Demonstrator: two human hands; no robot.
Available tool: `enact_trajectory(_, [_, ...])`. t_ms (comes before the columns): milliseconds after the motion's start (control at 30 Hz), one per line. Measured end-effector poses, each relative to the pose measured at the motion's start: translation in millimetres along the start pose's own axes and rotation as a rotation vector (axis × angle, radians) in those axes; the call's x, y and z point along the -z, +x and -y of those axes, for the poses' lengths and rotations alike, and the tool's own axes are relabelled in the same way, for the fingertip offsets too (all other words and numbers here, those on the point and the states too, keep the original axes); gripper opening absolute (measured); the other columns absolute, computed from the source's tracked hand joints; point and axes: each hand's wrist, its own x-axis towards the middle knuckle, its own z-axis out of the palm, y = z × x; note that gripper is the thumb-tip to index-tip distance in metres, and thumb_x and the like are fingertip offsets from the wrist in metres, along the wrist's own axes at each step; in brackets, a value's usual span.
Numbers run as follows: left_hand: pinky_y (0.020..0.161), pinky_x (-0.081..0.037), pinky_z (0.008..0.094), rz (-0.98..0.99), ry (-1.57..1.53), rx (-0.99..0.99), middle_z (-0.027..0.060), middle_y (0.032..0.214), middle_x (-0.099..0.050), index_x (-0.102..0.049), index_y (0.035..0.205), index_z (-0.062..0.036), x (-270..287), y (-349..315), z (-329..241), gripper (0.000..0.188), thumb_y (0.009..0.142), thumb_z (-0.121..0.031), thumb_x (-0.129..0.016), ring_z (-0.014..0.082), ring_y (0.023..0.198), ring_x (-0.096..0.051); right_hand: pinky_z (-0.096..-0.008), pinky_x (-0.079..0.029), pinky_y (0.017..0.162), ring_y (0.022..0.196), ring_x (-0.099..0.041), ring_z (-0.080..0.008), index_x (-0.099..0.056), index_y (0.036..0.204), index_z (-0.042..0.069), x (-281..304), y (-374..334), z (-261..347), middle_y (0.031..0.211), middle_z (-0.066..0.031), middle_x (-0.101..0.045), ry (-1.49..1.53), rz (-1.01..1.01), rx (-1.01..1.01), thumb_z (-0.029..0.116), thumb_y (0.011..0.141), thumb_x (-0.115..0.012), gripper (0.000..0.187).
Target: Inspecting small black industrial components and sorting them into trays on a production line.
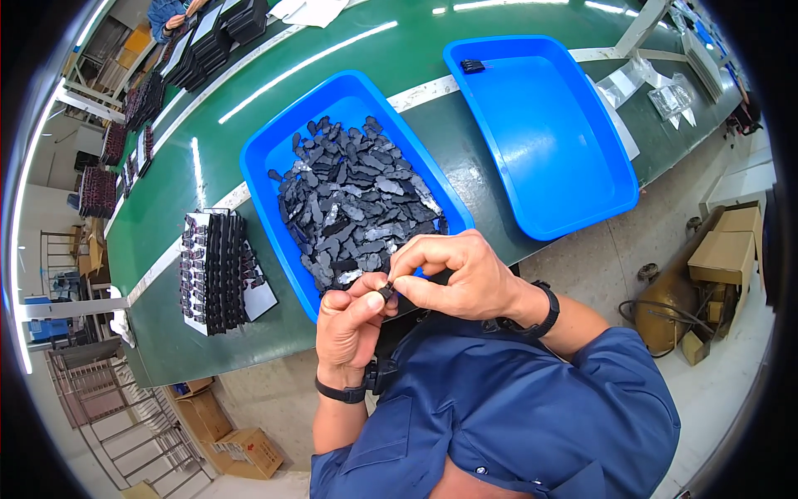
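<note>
Both of my hands meet at the near edge of a blue tray [259, 170] heaped with small, flat black parts [353, 187]. Between the thumb and fingers of my left hand [349, 320] is a small black part [386, 291], mostly covered by fingertips. My right hand [457, 274] pinches the same piece from the other side, its thumb and forefinger pressed together on it. The exact kind of part cannot be made out. Each wrist wears a black strap.
A second blue tray [544, 137] at right holds a small stack of black pieces [472, 66] in its far left corner. Rows of assembled black parts [223, 270] lie left on a white sheet. Plastic bags [669, 100] lie far right. Another person's hand [175, 21] works at the far left.
</note>
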Motion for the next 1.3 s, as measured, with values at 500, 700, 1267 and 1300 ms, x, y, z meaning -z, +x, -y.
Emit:
enact_trajectory(500, [0.075,-0.064,0.0335,-0.139,0.298,-0.225,0.0187,0.109,-0.072,-0.068,0.066,-0.0017,-25,-3,2,0.028,0.089,0.013,-0.072,0.0212,0.084,-0.073,-0.0303,-0.056,0.074,0.081,-0.071,-0.014,-0.069,0.096,-0.001,2,-1,-11,0.086,-0.0102,-0.074,0.023,0.09,-0.099,0.013,0.088,-0.073,0.017])
enact_trajectory(700, [0.075,-0.064,0.0334,-0.139,0.33,-0.155,0.018,0.107,-0.073,-0.065,0.064,-0.0007,-30,-5,0,0.03,0.089,0.014,-0.071,0.0193,0.084,-0.073,-0.0352,-0.055,0.07,0.077,-0.068,-0.0238,-0.066,0.089,0.0,2,4,-17,0.084,-0.0108,-0.068,-0.096,0.118,0.122,0.013,0.083,-0.076,0.018])
enact_trajectory(1267, [0.071,-0.055,0.0261,-0.132,0.725,-0.109,0.0098,0.097,-0.07,-0.065,0.068,0.0042,-54,-10,-14,0.026,0.094,0.009,-0.068,0.0132,0.079,-0.067,-0.0327,-0.046,0.059,0.065,-0.059,-0.0184,-0.055,0.073,0.0,10,1,-27,0.074,-0.0075,-0.062,0.129,0.331,-0.16,0.004,0.084,-0.068,0.018])
enact_trajectory(1300, [0.068,-0.053,0.0262,-0.07,0.795,-0.052,0.009,0.094,-0.069,-0.064,0.067,0.0031,-50,-11,-17,0.028,0.095,0.007,-0.067,0.0133,0.077,-0.065,-0.0327,-0.046,0.059,0.065,-0.059,-0.0184,-0.055,0.073,0.0,10,0,-27,0.074,-0.0075,-0.062,0.129,0.329,-0.161,0.004,0.084,-0.068,0.018])
